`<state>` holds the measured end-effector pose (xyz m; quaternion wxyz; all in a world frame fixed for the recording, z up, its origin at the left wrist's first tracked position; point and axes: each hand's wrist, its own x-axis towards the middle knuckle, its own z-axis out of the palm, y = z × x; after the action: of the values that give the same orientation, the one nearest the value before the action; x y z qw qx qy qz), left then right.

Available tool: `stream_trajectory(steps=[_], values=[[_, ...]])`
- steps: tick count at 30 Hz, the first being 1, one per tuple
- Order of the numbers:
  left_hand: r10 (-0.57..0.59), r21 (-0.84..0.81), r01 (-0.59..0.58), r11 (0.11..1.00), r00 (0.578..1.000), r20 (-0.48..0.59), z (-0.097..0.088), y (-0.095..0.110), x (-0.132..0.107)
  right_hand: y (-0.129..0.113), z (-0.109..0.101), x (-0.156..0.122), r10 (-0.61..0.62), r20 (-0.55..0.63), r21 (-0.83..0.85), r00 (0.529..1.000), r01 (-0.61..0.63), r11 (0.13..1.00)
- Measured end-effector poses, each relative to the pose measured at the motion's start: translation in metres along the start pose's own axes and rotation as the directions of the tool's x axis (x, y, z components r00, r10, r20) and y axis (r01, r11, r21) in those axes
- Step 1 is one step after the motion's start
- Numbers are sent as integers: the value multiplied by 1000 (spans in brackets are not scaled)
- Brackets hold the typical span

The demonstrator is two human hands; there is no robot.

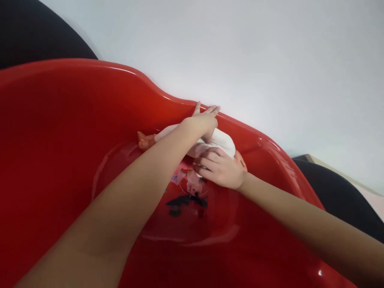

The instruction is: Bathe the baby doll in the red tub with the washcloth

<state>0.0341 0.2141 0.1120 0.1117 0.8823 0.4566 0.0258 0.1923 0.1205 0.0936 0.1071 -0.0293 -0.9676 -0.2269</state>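
Observation:
A baby doll in white clothing (223, 141) lies at the far side of a red plastic tub (54, 132), its feet to the left and its head (241, 162) to the right. My left hand (204, 120) reaches over the doll's body, fingers stretched flat toward the tub's far rim. My right hand (219, 168) rests on the doll's chest near its head, fingers curved and pressed against the white cloth.
The tub bottom holds shallow water and a printed picture (187, 192). A white wall rises behind the tub. Dark shapes (345, 192) sit at the right and upper left, outside the tub.

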Motion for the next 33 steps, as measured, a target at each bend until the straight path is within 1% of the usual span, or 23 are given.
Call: stream_trajectory(steps=[2,3,5,7,9,11,12,14,17,18,19,20,21,23,24,25,27,29,31,33], values=[[3,11,-3,1000,1000,-9,3,-1,3,8,20,24,-74,-56,-35,996,72,997],[-2,13,3,1000,1000,-9,4,-1,5,12,30,31,-90,-69,-48,993,87,995],[-18,7,18,1000,1000,-7,6,0,9,18,43,36,-84,-45,-51,995,82,995],[-28,-10,28,1000,1000,-12,6,1,11,19,47,29,-52,18,-33,999,52,998],[-25,-21,25,999,999,-19,6,2,11,17,40,13,-6,109,-16,994,7,1000],[-7,-26,6,1000,999,-32,6,1,10,13,26,-8,36,210,-5,977,-36,999],[2,-31,-4,1000,999,-39,7,1,10,11,17,-20,45,254,6,966,-48,999],[14,-41,-17,999,998,-55,8,0,10,9,0,-42,19,316,49,948,-37,998],[9,-44,-11,999,999,-44,8,-1,13,12,-24,-68,-33,345,96,938,0,995],[3,-53,-5,999,999,-36,8,-1,14,13,-31,-73,-13,340,81,940,-15,997],[-3,-72,1,997,1000,-30,7,-1,14,15,-36,-77,37,329,53,943,-58,997],[-11,-97,9,995,1000,-27,6,-1,14,16,-40,-80,112,314,26,943,-127,992],[-19,-121,16,992,1000,-22,5,-1,13,16,-41,-80,202,297,14,933,-216,976],[-28,-134,27,991,1000,-9,3,0,12,13,-38,-77,373,282,58,884,-404,913],[-28,-117,27,993,1000,0,2,0,11,9,-33,-75,425,298,104,855,-472,876],[-25,-89,26,996,1000,10,2,0,11,4,-28,-73,450,326,148,831,-515,844],[-18,-35,18,999,1000,19,2,0,11,-6,-15,-70,437,395,202,808,-540,817],[-13,-14,13,1000,1000,14,3,0,12,-15,-3,-71,395,441,208,806,-520,829],[-12,-18,12,1000,1000,6,4,-1,13,-22,4,-74,342,462,207,818,-474,856],[-8,-28,8,1000,1000,-5,6,-1,14,-25,6,-77,258,471,220,843,-396,892]])
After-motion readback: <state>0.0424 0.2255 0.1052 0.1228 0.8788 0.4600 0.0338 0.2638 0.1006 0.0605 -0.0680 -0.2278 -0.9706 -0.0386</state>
